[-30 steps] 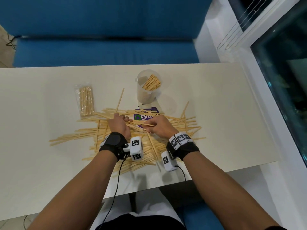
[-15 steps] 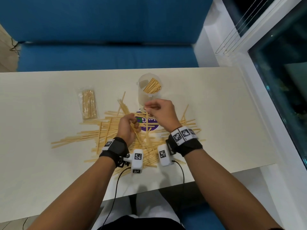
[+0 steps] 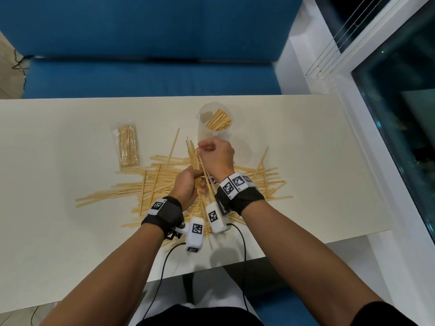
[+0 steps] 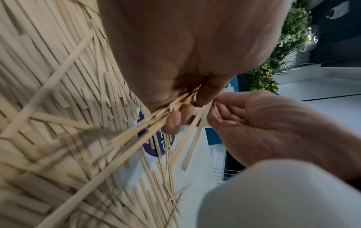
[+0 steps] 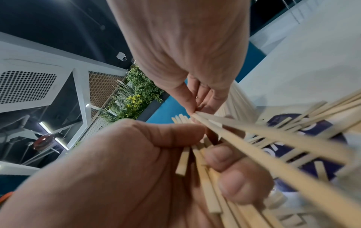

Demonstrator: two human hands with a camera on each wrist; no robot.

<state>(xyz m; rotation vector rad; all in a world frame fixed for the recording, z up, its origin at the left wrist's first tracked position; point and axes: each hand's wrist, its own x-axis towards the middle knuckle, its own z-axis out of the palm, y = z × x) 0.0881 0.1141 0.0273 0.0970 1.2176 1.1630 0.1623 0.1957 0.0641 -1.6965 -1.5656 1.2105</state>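
Many thin wooden sticks (image 3: 249,182) lie scattered in a pile on the pale table (image 3: 58,231). My left hand (image 3: 196,184) is raised above the pile and grips a bundle of sticks (image 3: 191,154) that stands nearly upright. My right hand (image 3: 204,149), just above and behind it, pinches the top ends of a few sticks (image 5: 254,134) that slant down beside the bundle. In the left wrist view the left hand's fingers (image 4: 173,121) curl round the bundle (image 4: 136,135). The right wrist view shows the right hand's fingertips (image 5: 192,106) closed on the stick ends.
A clear plastic cup (image 3: 204,135) holding several sticks stands just behind my hands. A sealed packet of sticks (image 3: 127,147) lies at the left. A purple label (image 4: 154,148) sits under the pile. Blue seating runs behind the table, a window to the right.
Both hands have risen off the pile. The left now holds a bundle upright; the right has lifted a few sticks and brought them up beside the bundle, closer to the cup.
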